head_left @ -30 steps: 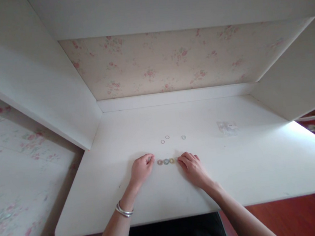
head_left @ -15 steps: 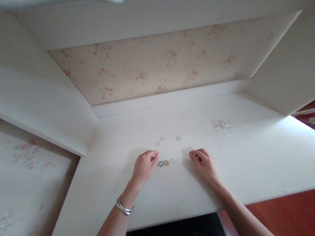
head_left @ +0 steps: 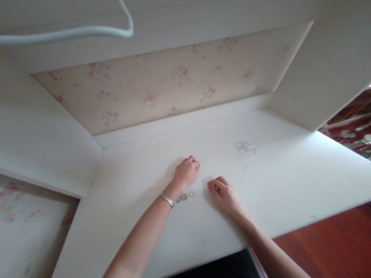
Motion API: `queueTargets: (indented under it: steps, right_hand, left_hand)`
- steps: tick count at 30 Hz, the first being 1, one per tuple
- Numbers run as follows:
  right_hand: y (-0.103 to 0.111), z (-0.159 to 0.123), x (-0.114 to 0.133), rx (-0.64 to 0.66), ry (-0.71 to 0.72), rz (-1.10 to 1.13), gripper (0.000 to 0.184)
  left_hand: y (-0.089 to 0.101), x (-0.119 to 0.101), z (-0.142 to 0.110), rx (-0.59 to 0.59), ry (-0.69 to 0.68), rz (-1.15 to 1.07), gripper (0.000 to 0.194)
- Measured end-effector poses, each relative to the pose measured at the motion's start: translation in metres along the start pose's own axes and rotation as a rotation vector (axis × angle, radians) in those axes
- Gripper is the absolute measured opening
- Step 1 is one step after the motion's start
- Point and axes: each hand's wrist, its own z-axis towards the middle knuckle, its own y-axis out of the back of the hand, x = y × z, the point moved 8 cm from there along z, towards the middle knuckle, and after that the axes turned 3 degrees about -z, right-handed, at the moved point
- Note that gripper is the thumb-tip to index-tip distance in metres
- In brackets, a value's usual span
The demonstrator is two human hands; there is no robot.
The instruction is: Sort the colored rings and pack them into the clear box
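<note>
Small rings lie in a short row (head_left: 185,196) on the white desk (head_left: 278,191); one of them is yellow. My left hand (head_left: 187,171), with a silver bracelet on the wrist, reaches past the row to the far rings, its fingers curled down over them. A small ring (head_left: 198,166) shows at its fingertips; I cannot tell whether the fingers grip it. My right hand (head_left: 221,193) rests on the desk just right of the row, fingers curled in, and what they hold, if anything, is hidden.
A small clear plastic bag (head_left: 246,148) lies on the desk at the back right. White side panels and a floral back wall (head_left: 165,83) enclose the desk. A white cord (head_left: 59,35) hangs across the top. Red-brown floor (head_left: 335,247) shows at the right.
My left hand has moved forward from the near row to the far rings. My right hand has drawn back a little from the row. The view has shifted to the right.
</note>
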Motion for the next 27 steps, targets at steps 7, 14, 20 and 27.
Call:
queueTargets:
  steps: [7, 14, 20, 27]
  right_hand:
    - [-0.001, 0.000, -0.003, -0.008, -0.011, 0.015, 0.027]
    - [-0.003, 0.000, -0.005, 0.009, -0.005, 0.010, 0.028]
    - [-0.004, -0.001, -0.004, 0.012, -0.002, -0.011, 0.026]
    - [-0.004, 0.000, -0.001, 0.027, 0.001, -0.019, 0.027]
  left_hand:
    - [-0.010, -0.003, -0.003, -0.001, -0.012, 0.038, 0.026]
    - [-0.013, 0.002, -0.023, 0.019, -0.012, 0.076, 0.025]
    - [-0.010, 0.003, -0.034, 0.012, -0.018, 0.096, 0.024]
    - [-0.005, 0.012, -0.032, -0.059, 0.017, 0.111, 0.018]
